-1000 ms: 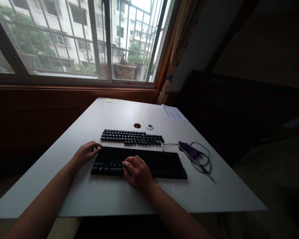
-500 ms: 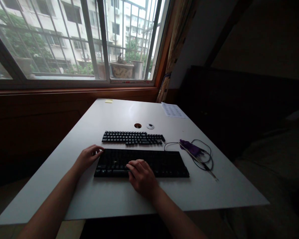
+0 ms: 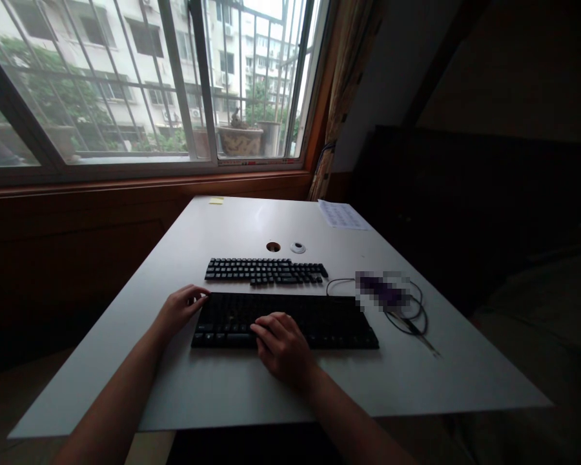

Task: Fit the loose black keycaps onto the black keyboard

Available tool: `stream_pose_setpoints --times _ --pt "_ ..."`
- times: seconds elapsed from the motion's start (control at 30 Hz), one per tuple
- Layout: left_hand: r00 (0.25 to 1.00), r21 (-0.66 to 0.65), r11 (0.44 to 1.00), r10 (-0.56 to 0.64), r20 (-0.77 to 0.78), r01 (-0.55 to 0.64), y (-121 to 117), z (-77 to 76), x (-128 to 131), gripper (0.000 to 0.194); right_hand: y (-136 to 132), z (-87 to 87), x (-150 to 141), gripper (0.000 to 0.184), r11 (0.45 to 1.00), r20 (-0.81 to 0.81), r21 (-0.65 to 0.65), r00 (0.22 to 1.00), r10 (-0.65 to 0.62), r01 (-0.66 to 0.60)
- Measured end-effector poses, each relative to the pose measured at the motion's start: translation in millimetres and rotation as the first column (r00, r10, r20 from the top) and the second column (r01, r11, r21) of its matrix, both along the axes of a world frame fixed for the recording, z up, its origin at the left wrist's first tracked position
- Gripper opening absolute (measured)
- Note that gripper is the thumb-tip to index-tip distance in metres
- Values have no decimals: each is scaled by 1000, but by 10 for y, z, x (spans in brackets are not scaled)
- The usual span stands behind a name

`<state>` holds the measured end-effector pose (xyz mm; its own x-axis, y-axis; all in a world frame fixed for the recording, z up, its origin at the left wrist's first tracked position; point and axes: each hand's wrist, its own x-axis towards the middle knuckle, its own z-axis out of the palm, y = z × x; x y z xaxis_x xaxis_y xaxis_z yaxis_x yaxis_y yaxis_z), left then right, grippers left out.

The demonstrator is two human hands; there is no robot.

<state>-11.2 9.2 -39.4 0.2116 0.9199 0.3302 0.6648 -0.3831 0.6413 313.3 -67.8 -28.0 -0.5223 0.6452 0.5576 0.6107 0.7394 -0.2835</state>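
— Beneath the grip?
— A broad white flat tabletop point(image 3: 223, 400). On it, a long black rectangular keyboard point(image 3: 339, 323), under the right hand point(image 3: 285, 349) and just right of the left hand point(image 3: 181, 310).
— Fingers?
— Right: bent over near-side middle keys. Left: tips at the far left corner. Impossible to tell, for either, whether closed on anything.
— Beyond the grip?
— Packed rows of small black square keycaps point(image 3: 266, 271).
— Rightward?
— A pixelated purple bundle point(image 3: 385, 292).
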Motion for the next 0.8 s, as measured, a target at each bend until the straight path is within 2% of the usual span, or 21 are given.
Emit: stream_pose_setpoints --times 0.23,0.4,0.6,0.8 --pt "1000 -26 1000 -2 -2 1 5 -33 -16 29 -33 13 40 37 996 2 0 996 89 -89" --pt "1000 -46 999 10 -7 -10 -8 -5 1 31 -14 -11 54 36 996 -19 -12 996 92 -93" --pt "1000 -58 998 20 4 -20 -16 -20 -1 31 -10 -62 60 48 992 33 -19 992 121 -121" --pt "1000 -61 998 19 -4 -20 -10 -43 -12 30 -21 -5 27 44 992 59 -8 991 124 -124"
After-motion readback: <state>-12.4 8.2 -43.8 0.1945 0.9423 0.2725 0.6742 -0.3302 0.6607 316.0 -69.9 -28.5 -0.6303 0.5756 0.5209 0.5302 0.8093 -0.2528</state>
